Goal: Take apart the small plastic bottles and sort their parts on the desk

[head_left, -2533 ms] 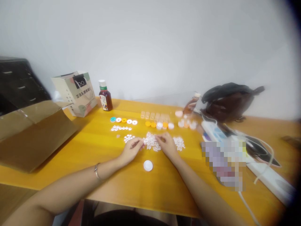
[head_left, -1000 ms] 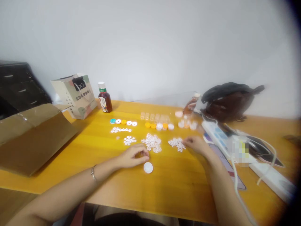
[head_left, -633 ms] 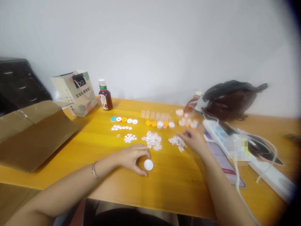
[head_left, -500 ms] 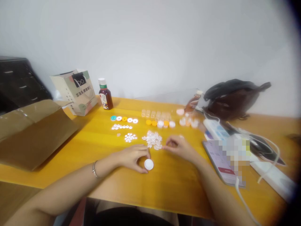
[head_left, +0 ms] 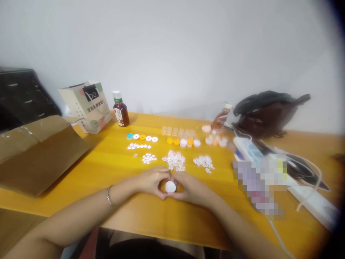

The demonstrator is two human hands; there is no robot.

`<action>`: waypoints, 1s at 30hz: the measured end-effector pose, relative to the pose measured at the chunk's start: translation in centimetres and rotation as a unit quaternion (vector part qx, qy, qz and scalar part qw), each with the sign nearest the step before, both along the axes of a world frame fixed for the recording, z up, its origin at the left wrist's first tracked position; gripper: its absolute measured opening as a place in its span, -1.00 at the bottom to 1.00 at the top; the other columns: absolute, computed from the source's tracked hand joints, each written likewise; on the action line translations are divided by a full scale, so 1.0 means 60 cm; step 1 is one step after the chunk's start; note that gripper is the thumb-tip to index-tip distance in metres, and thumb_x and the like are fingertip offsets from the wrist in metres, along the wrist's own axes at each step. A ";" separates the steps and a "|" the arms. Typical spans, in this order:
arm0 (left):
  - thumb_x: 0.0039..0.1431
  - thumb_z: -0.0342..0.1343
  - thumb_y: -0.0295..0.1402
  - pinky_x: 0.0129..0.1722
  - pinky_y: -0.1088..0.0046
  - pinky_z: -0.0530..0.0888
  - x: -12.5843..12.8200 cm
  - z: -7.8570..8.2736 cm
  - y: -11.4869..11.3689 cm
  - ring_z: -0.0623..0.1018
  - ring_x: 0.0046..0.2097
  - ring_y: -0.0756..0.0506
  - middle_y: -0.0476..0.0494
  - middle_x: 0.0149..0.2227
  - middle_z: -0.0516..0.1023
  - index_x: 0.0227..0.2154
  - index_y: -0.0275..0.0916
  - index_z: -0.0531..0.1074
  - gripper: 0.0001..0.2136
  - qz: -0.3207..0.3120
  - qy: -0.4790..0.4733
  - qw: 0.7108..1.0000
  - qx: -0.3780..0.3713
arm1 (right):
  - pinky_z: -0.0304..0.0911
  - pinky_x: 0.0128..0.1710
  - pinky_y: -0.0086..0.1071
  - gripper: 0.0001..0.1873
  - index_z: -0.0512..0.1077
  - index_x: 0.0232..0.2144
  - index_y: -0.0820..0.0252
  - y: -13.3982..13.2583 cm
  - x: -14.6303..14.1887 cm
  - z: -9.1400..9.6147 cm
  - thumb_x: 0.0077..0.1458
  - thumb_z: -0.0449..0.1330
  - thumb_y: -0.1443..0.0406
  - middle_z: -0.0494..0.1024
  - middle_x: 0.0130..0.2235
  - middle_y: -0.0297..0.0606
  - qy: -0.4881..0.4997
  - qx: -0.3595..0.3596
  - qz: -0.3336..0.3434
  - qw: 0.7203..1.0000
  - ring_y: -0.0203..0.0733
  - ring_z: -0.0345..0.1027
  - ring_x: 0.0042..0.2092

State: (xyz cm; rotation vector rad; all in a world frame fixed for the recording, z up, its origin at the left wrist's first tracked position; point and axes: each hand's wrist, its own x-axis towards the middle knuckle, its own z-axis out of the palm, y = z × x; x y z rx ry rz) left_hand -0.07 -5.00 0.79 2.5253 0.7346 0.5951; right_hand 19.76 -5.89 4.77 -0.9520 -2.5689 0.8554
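A small round white cap (head_left: 170, 186) sits between my two hands low over the table's middle. My left hand (head_left: 154, 181) curves round its left side, thumb in front and fingers behind. From the other side my right hand (head_left: 189, 187) closes on it, its thumb and fingertips meeting those of the left. Whether anything tiny is pinched at the fingertips is too blurred to see. Just beyond lie a pile of clear-white flat plastic pieces (head_left: 175, 160), a second such pile (head_left: 204, 162), and a cluster of small white discs (head_left: 149, 158).
Farther back are a row of ring-shaped caps (head_left: 142, 137), yellow and white caps (head_left: 183, 142) and clear cups (head_left: 178, 131). A dark bottle (head_left: 121, 111), paper bag (head_left: 86, 106) and cardboard box (head_left: 40, 154) stand left. A power strip (head_left: 248, 149), cables and black bag (head_left: 266, 115) lie right.
My right hand has moved left and toward me from the clear pieces to the white cap, uncovering the right-hand pile. My left hand has stayed at the cap.
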 end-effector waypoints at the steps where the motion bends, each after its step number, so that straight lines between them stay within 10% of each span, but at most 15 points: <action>1: -0.19 0.21 -0.30 -0.26 0.47 0.31 0.001 0.000 0.000 0.39 -0.29 -0.07 -0.07 -0.34 0.40 -0.29 -0.24 0.36 -0.67 0.001 0.004 1.000 0.001 | 0.14 -0.41 -0.44 -0.84 0.30 -0.47 0.17 0.000 0.003 0.003 -0.09 0.23 0.26 0.40 -0.41 -0.34 0.010 -0.004 0.000 1.000 -0.26 0.24 -0.38; 10: -0.16 0.20 -0.32 -0.22 0.45 0.31 -0.002 -0.003 0.001 0.39 -0.27 -0.05 -0.08 -0.31 0.40 -0.32 -0.23 0.33 -0.71 -0.008 -0.013 1.000 -0.014 | 0.17 -0.19 -0.25 -0.76 0.36 -0.28 0.18 0.118 0.038 -0.002 -0.05 0.16 0.23 0.35 -0.27 -0.20 0.101 0.179 -0.227 0.952 -0.11 0.24 -0.21; 17: -0.12 0.19 -0.31 -0.24 0.44 0.32 -0.006 0.008 -0.004 0.39 -0.25 -0.06 -0.10 -0.30 0.40 -0.29 -0.24 0.33 -0.72 -0.015 -0.013 1.000 -0.017 | 0.08 -0.07 -0.19 -0.71 0.45 -0.29 0.16 0.252 0.005 -0.023 -0.10 0.21 0.17 0.33 -0.16 -0.11 -0.044 0.277 -0.246 0.928 0.01 0.16 -0.09; 30: -0.09 0.19 -0.30 -0.23 0.43 0.33 -0.008 0.014 -0.004 0.40 -0.24 -0.07 -0.12 -0.28 0.40 -0.28 -0.23 0.34 -0.72 -0.025 -0.021 0.999 -0.018 | 0.02 -0.05 -0.14 -0.67 0.47 -0.31 0.19 0.267 -0.010 -0.023 -0.13 0.23 0.12 0.35 -0.12 -0.06 -0.100 0.258 -0.276 0.921 0.06 0.13 -0.05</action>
